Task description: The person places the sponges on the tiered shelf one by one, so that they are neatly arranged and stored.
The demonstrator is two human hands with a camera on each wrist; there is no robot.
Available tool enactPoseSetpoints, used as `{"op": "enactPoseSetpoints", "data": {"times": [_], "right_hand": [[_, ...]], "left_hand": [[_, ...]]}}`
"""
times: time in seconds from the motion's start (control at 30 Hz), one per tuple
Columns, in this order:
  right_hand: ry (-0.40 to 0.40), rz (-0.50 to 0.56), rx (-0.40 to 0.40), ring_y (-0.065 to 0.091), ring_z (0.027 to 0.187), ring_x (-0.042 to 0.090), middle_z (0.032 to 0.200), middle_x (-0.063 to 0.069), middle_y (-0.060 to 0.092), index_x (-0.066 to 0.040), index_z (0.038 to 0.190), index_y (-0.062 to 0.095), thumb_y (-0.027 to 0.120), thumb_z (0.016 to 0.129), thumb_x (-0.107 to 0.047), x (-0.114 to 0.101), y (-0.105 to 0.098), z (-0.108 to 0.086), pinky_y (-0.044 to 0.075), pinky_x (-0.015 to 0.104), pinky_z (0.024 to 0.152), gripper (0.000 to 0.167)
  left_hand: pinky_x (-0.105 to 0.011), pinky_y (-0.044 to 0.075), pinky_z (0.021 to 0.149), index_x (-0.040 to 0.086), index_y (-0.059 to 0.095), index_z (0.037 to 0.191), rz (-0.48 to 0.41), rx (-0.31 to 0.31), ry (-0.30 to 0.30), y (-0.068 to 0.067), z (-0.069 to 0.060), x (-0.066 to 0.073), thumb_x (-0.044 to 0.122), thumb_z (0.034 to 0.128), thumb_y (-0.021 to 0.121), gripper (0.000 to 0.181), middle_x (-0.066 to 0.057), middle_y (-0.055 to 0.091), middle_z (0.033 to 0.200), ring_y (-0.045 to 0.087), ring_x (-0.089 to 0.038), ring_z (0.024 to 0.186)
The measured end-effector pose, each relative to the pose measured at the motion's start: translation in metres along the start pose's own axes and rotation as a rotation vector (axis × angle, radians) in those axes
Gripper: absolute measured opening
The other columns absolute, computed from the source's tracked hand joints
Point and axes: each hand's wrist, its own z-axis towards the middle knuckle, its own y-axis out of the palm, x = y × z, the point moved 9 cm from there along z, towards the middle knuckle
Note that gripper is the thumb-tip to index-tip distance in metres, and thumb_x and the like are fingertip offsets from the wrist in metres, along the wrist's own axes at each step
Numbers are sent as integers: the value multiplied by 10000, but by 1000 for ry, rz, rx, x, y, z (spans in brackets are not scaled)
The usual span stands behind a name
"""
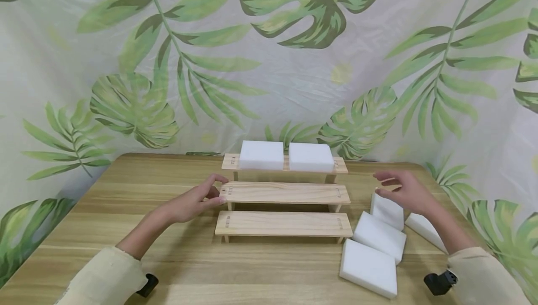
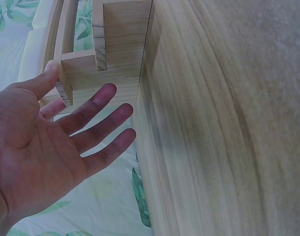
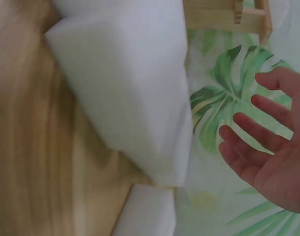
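Note:
A three-tier wooden shelf stand (image 1: 286, 194) stands on the table. My left hand (image 1: 197, 200) is at the left end of its middle tier. In the left wrist view, the thumb (image 2: 44, 81) and index finger pinch that board's end, while the other fingers of the left hand (image 2: 46, 142) spread out straight. Two white foam blocks (image 1: 261, 154) sit side by side on the top tier. My right hand (image 1: 405, 193) hovers above several white foam blocks (image 1: 380, 236) right of the stand. Its fingers (image 3: 258, 132) are loosely bent and hold nothing.
The loose blocks lie close together, some overlapping, on the wood-grain table (image 1: 176, 258); one foam block (image 1: 426, 230) is partly hidden by the right forearm. A leaf-patterned cloth (image 1: 294, 85) hangs behind the table. A black device (image 1: 439, 282) is at the right cuff.

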Motion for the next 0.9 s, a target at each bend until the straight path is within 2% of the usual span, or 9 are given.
{"op": "enactPoseSetpoints", "data": {"times": [0.13,0.3,0.47,0.6,0.7,0.9], "right_hand": [[55,-22,-13,664,1054,500,1210,345,656,160,1227,631,714,946,-43,20,2,-8,573,477,851,357],[111,-68,-12,693,971,407,1097,260,720,111,1116,703,722,941,-77,37,2,-15,555,322,752,257],[122,-113,-2,690,893,321,974,160,748,66,1012,744,742,923,-87,43,4,-17,531,295,710,177],[111,-148,12,691,921,356,980,174,744,70,1025,741,760,912,-97,44,5,-17,532,344,733,202],[109,-169,25,686,948,389,995,195,739,74,1040,738,779,903,-119,45,5,-15,538,431,785,240],[172,-185,10,649,1057,479,1096,259,720,75,1092,728,847,870,-255,50,11,-13,507,597,887,415]], "left_hand": [[-421,502,849,1,303,1481,-10,-4,10,0,0,3,227,1100,547,505,-175,666,1089,640,-324,1041],[-430,505,857,-4,298,1486,-16,-9,7,0,0,4,226,1101,546,513,-180,665,1106,640,-331,1063],[-437,508,864,-12,292,1490,-18,-8,-1,0,0,3,237,1101,547,528,-186,660,1128,639,-333,1082],[-440,508,863,-14,295,1489,-12,-8,1,-1,0,3,238,1101,547,527,-191,657,1127,637,-330,1080],[-439,509,862,-15,297,1489,-10,-8,1,-1,0,4,238,1101,545,525,-190,656,1131,636,-330,1083],[-447,507,866,-18,301,1486,0,-6,-4,-1,0,4,239,1101,547,524,-192,658,1128,639,-328,1078]]}}
